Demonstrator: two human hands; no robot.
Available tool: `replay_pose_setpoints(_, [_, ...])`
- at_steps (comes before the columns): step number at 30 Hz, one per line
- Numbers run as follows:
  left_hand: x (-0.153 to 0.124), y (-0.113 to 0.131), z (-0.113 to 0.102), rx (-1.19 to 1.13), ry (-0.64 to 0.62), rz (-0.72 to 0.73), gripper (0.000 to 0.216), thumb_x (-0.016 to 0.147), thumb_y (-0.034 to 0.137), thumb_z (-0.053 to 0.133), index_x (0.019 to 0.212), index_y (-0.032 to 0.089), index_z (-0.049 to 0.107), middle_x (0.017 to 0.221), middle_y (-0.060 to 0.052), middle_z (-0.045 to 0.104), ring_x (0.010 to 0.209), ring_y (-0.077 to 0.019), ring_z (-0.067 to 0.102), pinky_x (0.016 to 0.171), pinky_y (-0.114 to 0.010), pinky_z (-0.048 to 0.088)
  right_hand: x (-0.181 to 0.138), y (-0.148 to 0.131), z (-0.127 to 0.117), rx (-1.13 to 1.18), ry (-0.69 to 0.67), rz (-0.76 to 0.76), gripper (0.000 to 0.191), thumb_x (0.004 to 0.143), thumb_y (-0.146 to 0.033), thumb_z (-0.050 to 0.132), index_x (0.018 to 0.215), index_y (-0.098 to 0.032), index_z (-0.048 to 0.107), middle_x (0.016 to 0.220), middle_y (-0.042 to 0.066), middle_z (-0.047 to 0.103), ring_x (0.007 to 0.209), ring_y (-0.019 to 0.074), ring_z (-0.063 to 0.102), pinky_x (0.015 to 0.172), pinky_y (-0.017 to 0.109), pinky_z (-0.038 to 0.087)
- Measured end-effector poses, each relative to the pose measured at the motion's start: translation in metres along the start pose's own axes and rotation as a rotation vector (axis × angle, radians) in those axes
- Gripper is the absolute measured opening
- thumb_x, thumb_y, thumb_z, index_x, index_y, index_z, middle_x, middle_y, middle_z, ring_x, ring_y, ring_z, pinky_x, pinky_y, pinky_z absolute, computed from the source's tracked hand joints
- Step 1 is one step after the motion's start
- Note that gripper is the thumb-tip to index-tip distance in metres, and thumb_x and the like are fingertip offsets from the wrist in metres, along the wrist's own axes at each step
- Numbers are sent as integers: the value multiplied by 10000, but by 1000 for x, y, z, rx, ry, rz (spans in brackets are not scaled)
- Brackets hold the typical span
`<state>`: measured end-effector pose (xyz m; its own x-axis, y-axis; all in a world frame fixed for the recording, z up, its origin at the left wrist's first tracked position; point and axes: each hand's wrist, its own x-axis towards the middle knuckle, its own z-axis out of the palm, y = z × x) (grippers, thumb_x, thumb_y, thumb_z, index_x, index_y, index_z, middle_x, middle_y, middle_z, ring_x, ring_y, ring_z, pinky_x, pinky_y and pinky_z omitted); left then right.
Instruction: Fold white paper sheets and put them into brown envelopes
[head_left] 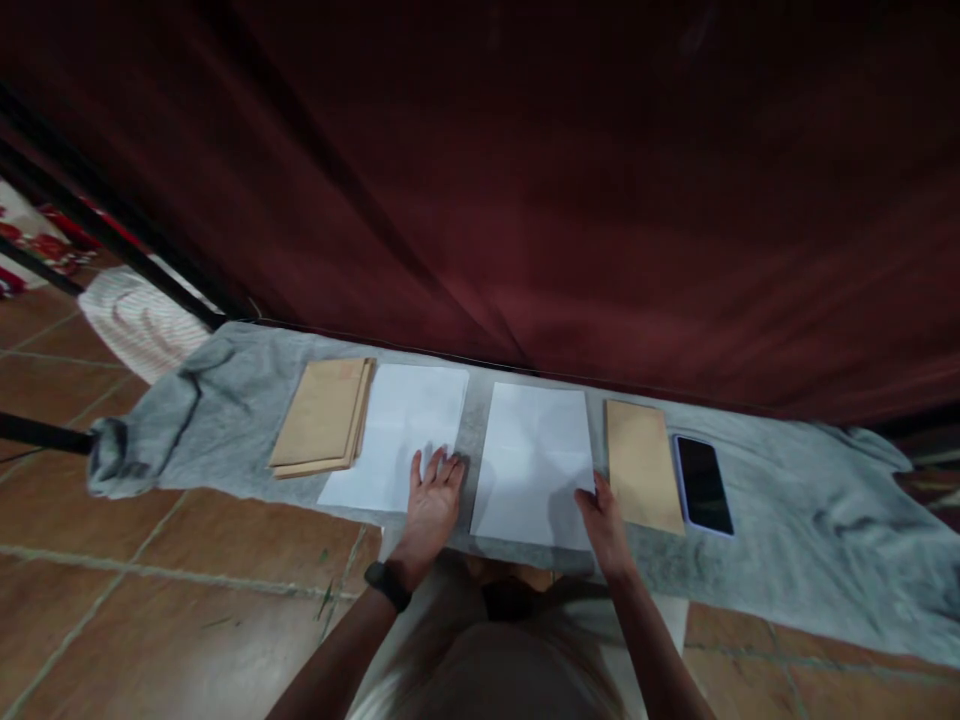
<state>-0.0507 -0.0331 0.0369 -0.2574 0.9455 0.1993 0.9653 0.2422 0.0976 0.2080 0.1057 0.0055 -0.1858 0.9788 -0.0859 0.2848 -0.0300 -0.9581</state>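
Observation:
Two white paper sheets or stacks lie side by side on a grey cloth. My left hand rests with fingers spread on the lower right part of the left white paper. A dark watch is on that wrist. At the right edge of the right white paper, my right hand has its thumb over the paper and its fingers at the edge, closed on it. The fingertips are partly hidden. A brown envelope lies just beyond that hand. Several brown envelopes are stacked left of the left paper.
A phone with a dark screen lies right of the single envelope. The grey cloth covers a long narrow surface, bunched at its left end. A dark red curtain hangs behind it. Black bars and striped fabric are at left.

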Motion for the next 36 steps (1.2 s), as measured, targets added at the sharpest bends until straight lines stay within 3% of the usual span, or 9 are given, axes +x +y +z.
replay_pose_setpoints(4, [2,4,6,-77,49,31,412,943,94,431,1265,176,673,1330,-131,681,1397,-316,501,1249,-607,233,0,0,1,-79,19,-36,574,810,-390,595,1344,-178,605,1009,77,734,897,251,673,837,374,545])
replay_pose_setpoints(9, [16,35,24,-287,108,66,446,1003,199,410,1431,188,536,1480,-125,568,1432,-263,468,1195,-507,403,-10,-9,6,-536,132,-333,586,953,-344,487,1505,-150,460,1357,209,610,1243,343,573,1039,529,471])
replay_pose_setpoints(14, [50,75,36,-271,69,137,507,1020,231,377,1514,126,428,1580,-157,448,1519,-275,329,1217,-503,365,0,-22,37,-689,-69,-553,501,1042,-278,350,1525,-178,443,1592,136,421,1474,275,380,1179,495,380])
replay_pose_setpoints(17, [68,87,43,-229,8,167,527,1002,161,325,1516,94,421,1596,-155,424,1531,-270,296,1233,-514,320,13,-20,54,-758,-122,-568,497,1060,-252,299,1508,-114,463,1582,159,439,1488,256,365,1212,480,336])
replay_pose_setpoints(20, [74,87,51,-191,-27,140,534,1014,219,342,1529,98,411,1613,-153,392,1539,-288,271,1242,-542,278,22,-12,57,-840,-105,-563,490,1066,-271,325,1492,-90,485,1578,170,443,1488,272,366,1223,487,304])
replay_pose_setpoints(24, [66,75,55,-162,-11,63,583,1036,339,355,1545,57,378,1616,-188,363,1535,-294,281,1247,-517,274,25,1,46,-894,-40,-557,514,1064,-325,375,1532,-122,438,1596,161,418,1486,290,370,1214,504,305])
replay_pose_setpoints(31, [52,60,50,-170,44,-28,610,1031,339,359,1565,46,334,1610,-209,364,1525,-316,303,1234,-528,300,27,3,42,-870,13,-522,531,1063,-329,374,1539,-96,418,1599,175,406,1492,292,360,1216,502,296])
replay_pose_setpoints(36, [67,76,48,-181,-2,96,560,1023,245,332,1570,128,358,1635,-125,356,1547,-277,253,1260,-523,249,42,-9,60,-853,-67,-545,504,1062,-282,329,1527,-131,449,1599,136,420,1493,268,361,1227,493,279])
